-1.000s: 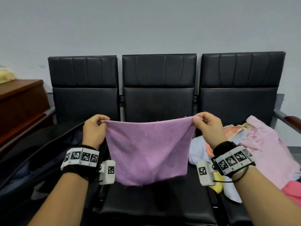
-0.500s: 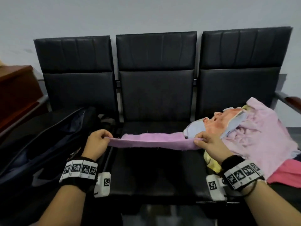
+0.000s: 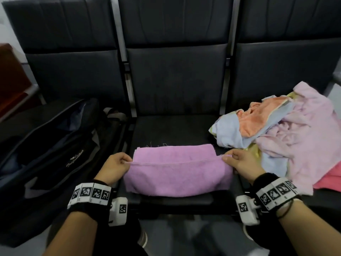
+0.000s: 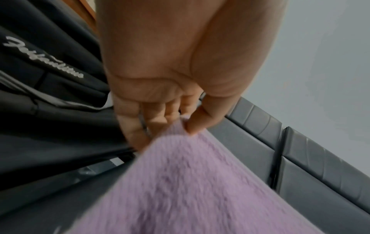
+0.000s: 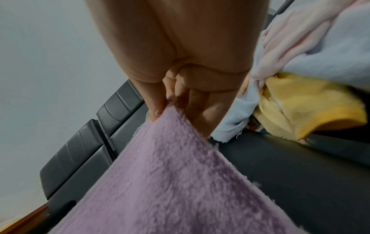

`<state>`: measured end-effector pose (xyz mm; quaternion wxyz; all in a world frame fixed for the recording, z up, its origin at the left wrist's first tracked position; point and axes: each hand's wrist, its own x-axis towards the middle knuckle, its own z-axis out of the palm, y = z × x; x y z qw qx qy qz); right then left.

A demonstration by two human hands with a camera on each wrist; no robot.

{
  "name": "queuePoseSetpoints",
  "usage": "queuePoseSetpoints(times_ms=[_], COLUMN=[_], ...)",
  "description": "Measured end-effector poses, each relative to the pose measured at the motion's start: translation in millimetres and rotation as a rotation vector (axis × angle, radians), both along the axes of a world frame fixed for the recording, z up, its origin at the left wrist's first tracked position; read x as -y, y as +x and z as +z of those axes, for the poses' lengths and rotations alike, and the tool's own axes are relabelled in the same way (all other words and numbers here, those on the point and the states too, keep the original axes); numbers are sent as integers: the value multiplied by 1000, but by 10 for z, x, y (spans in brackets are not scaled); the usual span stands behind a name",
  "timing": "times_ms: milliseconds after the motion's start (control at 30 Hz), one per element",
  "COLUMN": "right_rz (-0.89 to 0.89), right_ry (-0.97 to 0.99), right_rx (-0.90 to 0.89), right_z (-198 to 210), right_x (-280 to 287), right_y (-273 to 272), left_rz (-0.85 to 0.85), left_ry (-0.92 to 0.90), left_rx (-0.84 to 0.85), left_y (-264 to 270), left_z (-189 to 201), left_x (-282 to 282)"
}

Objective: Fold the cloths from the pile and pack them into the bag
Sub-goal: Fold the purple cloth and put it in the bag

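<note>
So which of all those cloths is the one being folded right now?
The purple cloth on the middle seat: both hands pinch its near edge. The others, light pink, blue, orange and yellow, lie crumpled in the pile on the right seat.

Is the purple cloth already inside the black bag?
No, the purple cloth lies on the middle seat, beside the black bag.

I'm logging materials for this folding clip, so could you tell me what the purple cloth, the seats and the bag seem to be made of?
Purple cloth: soft terry or microfibre, probably; fuzzy matte pile, frayed threads along its far edge.
Seats: likely faux leather or vinyl; smooth black panels with a dull sheen and stitched seams.
Bag: seemingly woven synthetic fabric; dark, limp, lightly glossy, with pale script lettering.
</note>
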<state>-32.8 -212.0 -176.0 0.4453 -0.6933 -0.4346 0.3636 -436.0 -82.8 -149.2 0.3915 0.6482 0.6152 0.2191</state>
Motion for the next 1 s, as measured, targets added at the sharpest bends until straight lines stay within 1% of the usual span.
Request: queuePoseSetpoints(times_ms=[100, 167, 233, 333, 533, 633, 700, 800, 867, 933, 1000], right_rz=[-84, -132, -165, -172, -186, -205, -162, -50, -14, -28, -72], right_ry=[26, 29, 11, -22, -83, -179, -255, -363, -424, -443, -433], right_rx=[38, 37, 24, 28, 197, 304, 373, 479, 456, 399, 291], right_z=[-104, -174, -252, -354, -557, -674, -761, -821, -813, -789, -767], right_x=[-184, -333, -500, -735, -1077, -1040, -903, -703, -662, -665, -642], right_y=[3, 14, 48, 103, 162, 174, 154, 67, 1, -58, -78], left_rz=[93, 148, 177, 183, 235, 252, 198, 100, 57, 53, 61], left_ry=[87, 109, 113, 119, 69, 45, 13, -26, -51, -64, -73], left_rx=[53, 90, 110, 96, 51, 34, -58, -211, -248, -248, -240], left_y=[117, 197, 267, 335, 423, 453, 392, 279, 264, 275, 284], left_z=[-98, -171, -255, -405, -769, -900, -963, -995, -965, -916, -885], left_x=[-136, -273, -435, -669, -982, -956, -841, -624, -511, -436, -354])
